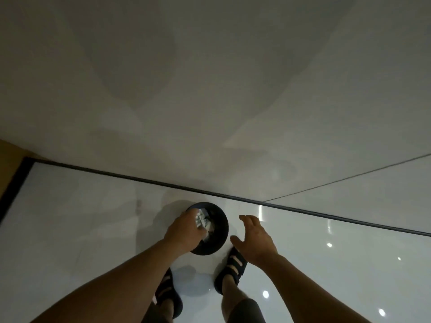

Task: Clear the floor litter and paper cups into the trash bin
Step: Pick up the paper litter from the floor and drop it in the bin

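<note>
A round black trash bin [222, 226] stands on the glossy white floor close to the wall, seen from straight above. My left hand [184, 231] is over the bin's mouth and grips a crumpled white paper wad [203, 221], which hangs inside the opening. My right hand [255, 238] hovers to the right of the bin with its fingers spread and nothing in it. No paper cups are in sight.
A pale wall [210, 89] fills the upper half and meets the floor along a dark baseboard line [163, 183]. My feet in dark strapped sandals [235, 264] stand just in front of the bin. White tiled floor stretches left and right.
</note>
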Demonstrator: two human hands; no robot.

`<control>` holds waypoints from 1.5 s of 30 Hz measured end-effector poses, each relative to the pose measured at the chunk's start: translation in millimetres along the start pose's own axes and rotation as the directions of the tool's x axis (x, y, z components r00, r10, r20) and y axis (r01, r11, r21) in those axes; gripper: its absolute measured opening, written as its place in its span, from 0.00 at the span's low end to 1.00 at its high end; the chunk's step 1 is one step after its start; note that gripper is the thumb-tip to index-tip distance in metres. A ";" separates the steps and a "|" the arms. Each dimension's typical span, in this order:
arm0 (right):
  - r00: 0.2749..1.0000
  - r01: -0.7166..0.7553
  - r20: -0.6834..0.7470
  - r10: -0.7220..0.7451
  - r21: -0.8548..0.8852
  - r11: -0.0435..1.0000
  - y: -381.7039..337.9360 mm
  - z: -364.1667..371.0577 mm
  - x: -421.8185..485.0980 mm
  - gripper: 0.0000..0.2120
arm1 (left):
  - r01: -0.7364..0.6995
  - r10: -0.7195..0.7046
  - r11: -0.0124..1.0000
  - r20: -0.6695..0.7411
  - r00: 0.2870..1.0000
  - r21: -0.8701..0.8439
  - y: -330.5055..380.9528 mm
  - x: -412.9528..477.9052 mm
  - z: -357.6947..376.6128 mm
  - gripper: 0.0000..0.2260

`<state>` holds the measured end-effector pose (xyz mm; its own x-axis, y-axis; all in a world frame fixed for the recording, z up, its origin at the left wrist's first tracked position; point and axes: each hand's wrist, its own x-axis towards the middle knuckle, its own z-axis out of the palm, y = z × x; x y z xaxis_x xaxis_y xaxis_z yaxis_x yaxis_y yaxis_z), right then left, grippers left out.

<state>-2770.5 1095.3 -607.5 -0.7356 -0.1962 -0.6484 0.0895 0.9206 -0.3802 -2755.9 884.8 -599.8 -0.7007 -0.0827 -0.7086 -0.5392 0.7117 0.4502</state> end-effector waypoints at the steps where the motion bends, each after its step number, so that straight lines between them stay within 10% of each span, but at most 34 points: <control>1: 1.000 -0.010 -0.028 0.010 -0.006 1.000 -4.7 -15.9 -14.3 0.35 | -0.037 0.037 0.999 -0.002 0.999 0.020 13.4 -11.0 -13.7 0.23; 17: 0.766 -0.278 -0.534 0.358 0.226 0.934 -14.2 -125.0 -267.2 0.35 | -0.634 0.574 0.602 0.288 0.766 0.486 197.6 -167.1 -78.1 0.30; 29: 0.428 -0.492 -0.533 0.730 0.540 0.683 155.0 -86.4 -458.2 0.35 | -0.872 0.693 0.068 0.607 0.390 0.484 363.7 -315.5 132.4 0.29; 45: 0.071 -0.563 -0.322 0.944 0.769 0.304 406.6 -23.0 -700.2 0.35 | -0.915 0.559 -0.249 0.819 0.131 0.317 503.7 -489.1 447.2 0.29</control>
<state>-2234.5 1614.8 -293.0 -0.1834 0.9640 -0.1926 0.9573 0.1306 -0.2578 -2475.9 1595.7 -269.4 -0.0110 0.9582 -0.2860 0.9237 0.1192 0.3640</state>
